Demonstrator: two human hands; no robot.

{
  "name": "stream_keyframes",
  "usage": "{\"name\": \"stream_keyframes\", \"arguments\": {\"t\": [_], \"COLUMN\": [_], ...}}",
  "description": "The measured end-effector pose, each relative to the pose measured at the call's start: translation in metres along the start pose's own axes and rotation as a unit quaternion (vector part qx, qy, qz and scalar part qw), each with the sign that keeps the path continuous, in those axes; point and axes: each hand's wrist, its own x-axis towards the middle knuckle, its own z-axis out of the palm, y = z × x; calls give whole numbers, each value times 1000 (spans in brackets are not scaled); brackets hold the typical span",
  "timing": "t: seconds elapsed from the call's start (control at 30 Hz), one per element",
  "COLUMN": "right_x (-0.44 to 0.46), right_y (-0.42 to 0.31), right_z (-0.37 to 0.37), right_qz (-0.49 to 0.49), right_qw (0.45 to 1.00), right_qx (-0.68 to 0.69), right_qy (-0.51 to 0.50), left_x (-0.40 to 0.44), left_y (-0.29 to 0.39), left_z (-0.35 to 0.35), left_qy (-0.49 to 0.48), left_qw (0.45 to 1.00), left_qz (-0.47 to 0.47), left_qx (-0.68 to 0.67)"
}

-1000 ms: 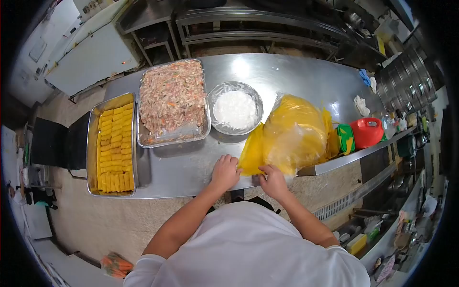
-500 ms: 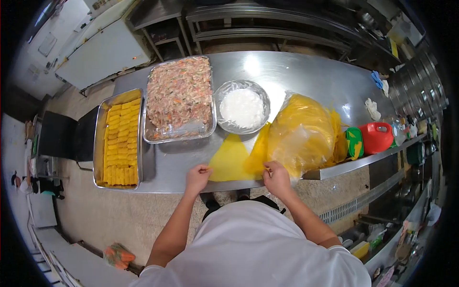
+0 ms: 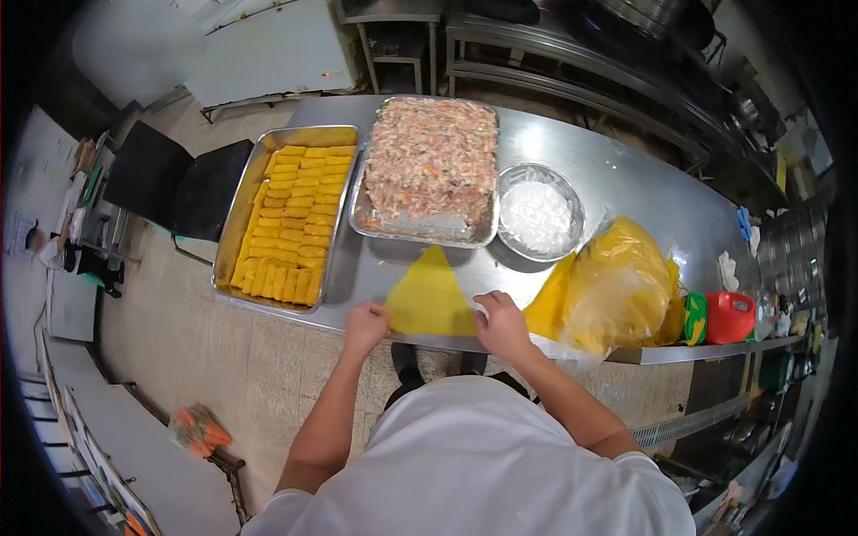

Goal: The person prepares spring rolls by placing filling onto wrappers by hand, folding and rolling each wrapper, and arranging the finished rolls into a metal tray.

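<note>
A thin yellow triangular sheet (image 3: 429, 295) lies on the steel table near its front edge, its point facing away from me. My left hand (image 3: 367, 329) pinches its left corner. At the right corner is my right hand (image 3: 501, 323), fingers bent and closed on the sheet's edge. Right of that hand, a stack of yellow sheets (image 3: 547, 304) sticks out of a plastic bag (image 3: 617, 286). Beyond the sheet stand a tray of minced filling (image 3: 433, 161) and a metal bowl of white paste (image 3: 536, 214). A deep tray (image 3: 290, 223) to the left holds rows of yellow rolls.
A red container (image 3: 730, 317) and a green one (image 3: 694, 319) stand at the table's right end, near white cloths (image 3: 727, 271). Black chairs (image 3: 207, 192) are left of the table. A bag of carrots (image 3: 201, 431) lies at the lower left.
The triangular sheet has come away from the stack and moved left, held between both hands. My right hand has left the stack's edge. The view has turned left.
</note>
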Motion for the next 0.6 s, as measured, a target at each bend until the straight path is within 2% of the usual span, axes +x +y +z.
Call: {"name": "stream_keyframes", "arguments": {"t": [0.1, 0.2, 0.27, 0.3, 0.4, 0.5, 0.6], "right_x": [11, 17, 20, 21, 36, 88, 157], "right_y": [-8, -11, -16, -19, -34, -69, -66], "right_z": [36, 54, 53, 51, 43, 13, 12], "right_qz": [-43, -44, -18, -16, -10, -16, -71], "right_qw": [996, 981, 976, 980, 993, 999, 997], "right_qx": [-68, -167, -182, -171, -111, 10, -3], "right_qy": [-36, -93, -118, -95, -26, 28, 18], "left_x": [-1, -20, -12, -9, 9, 15, 22], "left_y": [-7, 21, 25, 26, 22, 17, 7], "left_z": [-13, -26, -24, -23, -13, -16, -20], "left_qy": [-39, 43, 61, 69, -22, -41, -43], "left_qw": [993, 939, 920, 903, 863, 874, 881], "left_qz": [14, 96, 248, 321, 407, 406, 423], "left_qx": [110, 327, 296, 277, 297, 263, 206]}}
